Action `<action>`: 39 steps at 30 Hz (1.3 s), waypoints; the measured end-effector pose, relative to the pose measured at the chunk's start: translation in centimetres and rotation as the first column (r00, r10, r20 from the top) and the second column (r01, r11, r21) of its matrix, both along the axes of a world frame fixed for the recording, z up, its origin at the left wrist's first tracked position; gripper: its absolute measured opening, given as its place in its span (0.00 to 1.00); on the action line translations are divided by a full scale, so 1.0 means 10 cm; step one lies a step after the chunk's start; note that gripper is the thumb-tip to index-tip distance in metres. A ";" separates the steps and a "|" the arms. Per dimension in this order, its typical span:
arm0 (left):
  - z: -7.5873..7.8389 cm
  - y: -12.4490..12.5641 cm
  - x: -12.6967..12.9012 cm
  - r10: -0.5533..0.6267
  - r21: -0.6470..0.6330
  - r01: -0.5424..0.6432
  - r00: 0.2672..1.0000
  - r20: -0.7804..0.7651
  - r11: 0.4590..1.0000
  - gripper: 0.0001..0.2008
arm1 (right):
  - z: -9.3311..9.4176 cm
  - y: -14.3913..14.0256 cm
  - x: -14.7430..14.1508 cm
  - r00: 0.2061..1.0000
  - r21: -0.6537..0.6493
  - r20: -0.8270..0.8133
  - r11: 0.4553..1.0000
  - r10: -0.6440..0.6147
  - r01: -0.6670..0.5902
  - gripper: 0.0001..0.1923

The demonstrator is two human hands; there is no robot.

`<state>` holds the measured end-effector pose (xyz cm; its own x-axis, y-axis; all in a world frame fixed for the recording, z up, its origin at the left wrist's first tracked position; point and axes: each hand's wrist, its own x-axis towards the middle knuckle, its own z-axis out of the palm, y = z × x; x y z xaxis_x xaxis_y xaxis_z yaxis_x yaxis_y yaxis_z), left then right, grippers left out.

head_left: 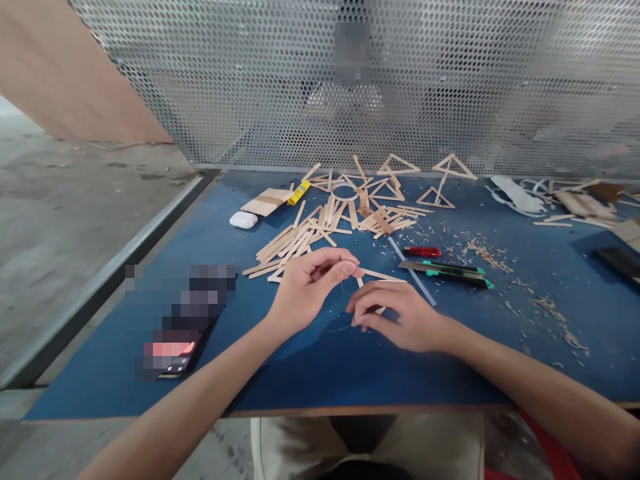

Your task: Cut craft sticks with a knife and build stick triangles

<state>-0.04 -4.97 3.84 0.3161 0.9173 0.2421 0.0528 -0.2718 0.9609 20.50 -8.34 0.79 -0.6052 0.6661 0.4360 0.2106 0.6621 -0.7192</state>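
Observation:
My left hand (317, 283) is above the middle of the blue table, thumb and fingertips pinched together. What they hold, if anything, is too small to make out. My right hand (400, 313) is just to the right and nearer me, its fingers curled in against the thumb; any object in them is hidden. Between and behind the hands a thin wooden craft stick (385, 275) shows, with a short light piece by the left fingertips. Beyond the hands lies a loose pile of craft sticks (300, 237). A green-and-black utility knife (450, 270) with its blade out rests behind my right hand.
Near that knife are a red cutter (423, 251), a clear strip (413, 273) and wood shavings (485, 253). Stick triangles (453, 165), a tape roll (345, 191) and a yellow glue tube (299, 193) lie farther back. At left are a white case (243, 219) and phone (185, 353). Perforated metal (250, 80) stands behind.

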 end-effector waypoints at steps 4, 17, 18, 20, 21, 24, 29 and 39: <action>0.05 0.03 -0.05 0.088 0.145 -0.074 0.992 -0.093 0.987 0.08 | 0.04 0.00 0.12 0.984 0.257 0.003 0.951 -0.177 0.170 0.06; 0.00 0.05 0.15 -0.010 0.157 0.059 0.955 -0.296 0.986 0.06 | 0.14 0.07 0.57 0.929 0.682 0.087 0.702 -0.360 0.208 0.11; -0.03 0.04 0.16 -0.028 0.152 0.077 0.954 -0.297 0.985 0.06 | 0.12 0.07 0.57 0.929 0.676 0.087 0.706 -0.360 0.210 0.11; -0.09 0.03 0.18 -0.069 0.133 0.111 0.955 -0.288 0.985 0.06 | 0.08 0.07 0.57 0.931 0.643 0.073 0.730 -0.356 0.229 0.12; -0.12 0.03 0.18 -0.088 0.117 0.125 0.956 -0.279 0.985 0.06 | 0.07 0.07 0.57 0.932 0.621 0.062 0.745 -0.356 0.243 0.11; -0.23 0.01 0.19 -0.108 0.066 0.127 0.965 -0.239 0.990 0.06 | 0.05 0.06 0.57 0.930 0.557 0.043 0.782 -0.364 0.280 0.11; -0.34 -0.02 0.20 -0.061 -0.034 0.057 0.986 -0.154 0.998 0.06 | 0.03 0.07 0.57 0.938 0.512 0.061 0.817 -0.342 0.264 0.11; -0.33 -0.06 0.23 -0.070 -0.111 0.066 0.997 -0.029 0.992 0.06 | 0.05 0.04 0.53 0.936 0.515 0.033 0.808 -0.351 0.285 0.09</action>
